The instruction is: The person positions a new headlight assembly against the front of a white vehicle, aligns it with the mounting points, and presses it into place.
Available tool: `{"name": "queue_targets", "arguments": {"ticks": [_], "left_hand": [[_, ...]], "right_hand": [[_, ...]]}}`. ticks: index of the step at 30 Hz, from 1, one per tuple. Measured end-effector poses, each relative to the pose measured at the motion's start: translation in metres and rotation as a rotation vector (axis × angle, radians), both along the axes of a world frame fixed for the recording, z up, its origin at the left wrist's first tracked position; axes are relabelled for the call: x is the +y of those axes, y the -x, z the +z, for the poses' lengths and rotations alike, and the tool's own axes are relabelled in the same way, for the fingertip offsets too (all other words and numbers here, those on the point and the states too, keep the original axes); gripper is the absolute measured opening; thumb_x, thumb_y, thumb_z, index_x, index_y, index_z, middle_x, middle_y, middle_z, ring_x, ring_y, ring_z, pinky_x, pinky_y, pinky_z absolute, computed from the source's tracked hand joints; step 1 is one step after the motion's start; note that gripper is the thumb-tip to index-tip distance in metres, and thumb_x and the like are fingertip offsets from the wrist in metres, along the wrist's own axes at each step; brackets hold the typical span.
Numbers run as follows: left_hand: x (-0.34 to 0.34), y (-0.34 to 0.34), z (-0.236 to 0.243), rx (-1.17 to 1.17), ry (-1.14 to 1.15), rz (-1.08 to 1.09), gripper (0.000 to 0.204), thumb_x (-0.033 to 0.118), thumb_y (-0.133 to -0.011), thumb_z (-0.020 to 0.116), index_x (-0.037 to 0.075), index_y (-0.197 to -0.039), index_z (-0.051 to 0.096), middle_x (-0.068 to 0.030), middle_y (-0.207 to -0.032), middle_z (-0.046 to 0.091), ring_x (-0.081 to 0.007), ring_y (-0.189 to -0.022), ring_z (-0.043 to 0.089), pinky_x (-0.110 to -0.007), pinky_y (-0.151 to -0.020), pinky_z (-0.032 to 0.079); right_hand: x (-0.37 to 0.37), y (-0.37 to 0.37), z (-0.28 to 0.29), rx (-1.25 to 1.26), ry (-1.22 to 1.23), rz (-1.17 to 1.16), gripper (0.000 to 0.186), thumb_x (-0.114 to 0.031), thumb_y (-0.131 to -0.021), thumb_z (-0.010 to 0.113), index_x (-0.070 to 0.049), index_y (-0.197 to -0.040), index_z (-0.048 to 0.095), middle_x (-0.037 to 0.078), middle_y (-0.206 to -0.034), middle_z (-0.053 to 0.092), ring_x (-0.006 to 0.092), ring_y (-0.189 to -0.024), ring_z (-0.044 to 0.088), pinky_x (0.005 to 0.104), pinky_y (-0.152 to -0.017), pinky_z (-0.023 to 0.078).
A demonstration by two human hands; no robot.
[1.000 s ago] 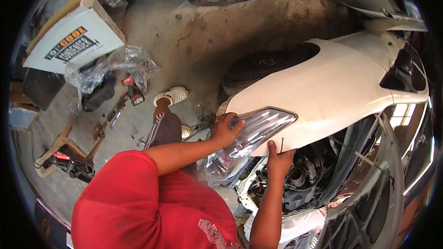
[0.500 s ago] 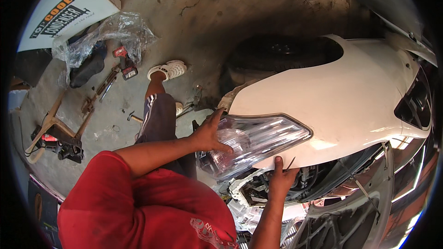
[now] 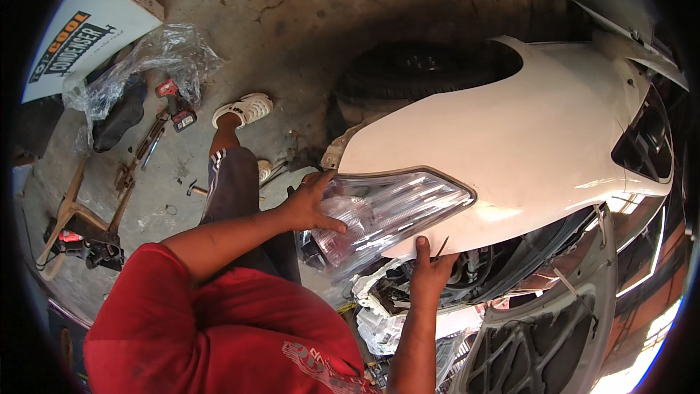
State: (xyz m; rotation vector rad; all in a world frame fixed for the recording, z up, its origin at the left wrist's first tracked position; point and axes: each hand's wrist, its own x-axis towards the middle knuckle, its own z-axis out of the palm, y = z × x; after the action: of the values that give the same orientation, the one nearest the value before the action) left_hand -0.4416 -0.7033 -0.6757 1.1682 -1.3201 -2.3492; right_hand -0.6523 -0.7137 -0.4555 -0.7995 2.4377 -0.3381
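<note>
A clear car headlight (image 3: pixel 397 201) sits at the front corner of a white fender (image 3: pixel 474 131). My left hand (image 3: pixel 312 206) is wrapped over the headlight's wide end, thumb across the lens and fingers at its upper edge. Beside the lamp's lower side, my right hand (image 3: pixel 432 273) presses its thumb to the fender's bottom edge. Between that thumb and the forefinger a thin dark pointed tool (image 3: pixel 442 248) sticks up; its lower part is hidden in the hand. The other right fingers are mostly out of sight behind the fender edge.
The engine bay (image 3: pixel 481 270) lies beside the fender, with the raised hood (image 3: pixel 539 343) at lower right. A black tyre (image 3: pixel 415 73) is under the wheel arch. On the floor at left are a red cordless drill (image 3: pixel 175 106), clear plastic wrap (image 3: pixel 186 51) and a white carton (image 3: pixel 102 22).
The whole view has shifted, so the car and floor things appear farther left and slightly higher. Both hands keep their places on the headlight and the fender edge.
</note>
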Motion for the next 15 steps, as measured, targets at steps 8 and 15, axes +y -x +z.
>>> {"name": "queue_targets", "arguments": {"ticks": [8, 15], "left_hand": [[0.027, 0.012, -0.025, -0.142, -0.467, 0.276, 0.113, 0.064, -0.072, 0.081, -0.001, -0.151, 0.034, -0.0276, -0.145, 0.046, -0.0372, -0.136, 0.045, -0.043, -0.112, 0.037], [0.037, 0.013, -0.047, 0.08, -0.656, 0.27, 0.099, 0.067, -0.083, 0.068, -0.002, -0.149, 0.038, -0.024, -0.142, 0.051, -0.0316, -0.132, 0.05, -0.038, -0.108, 0.04]], "right_hand": [[0.0, -0.001, 0.001, 0.075, -0.109, -0.01, 0.073, -0.025, -0.089, 0.079, 0.013, -0.136, 0.037, 0.028, -0.135, 0.048, 0.0328, -0.123, 0.05, 0.0411, -0.108, 0.038], [0.016, 0.007, -0.006, 0.095, -0.038, -0.038, 0.073, -0.029, -0.091, 0.076, 0.013, -0.137, 0.039, 0.027, -0.134, 0.051, 0.0337, -0.122, 0.052, 0.0413, -0.108, 0.037]]}}
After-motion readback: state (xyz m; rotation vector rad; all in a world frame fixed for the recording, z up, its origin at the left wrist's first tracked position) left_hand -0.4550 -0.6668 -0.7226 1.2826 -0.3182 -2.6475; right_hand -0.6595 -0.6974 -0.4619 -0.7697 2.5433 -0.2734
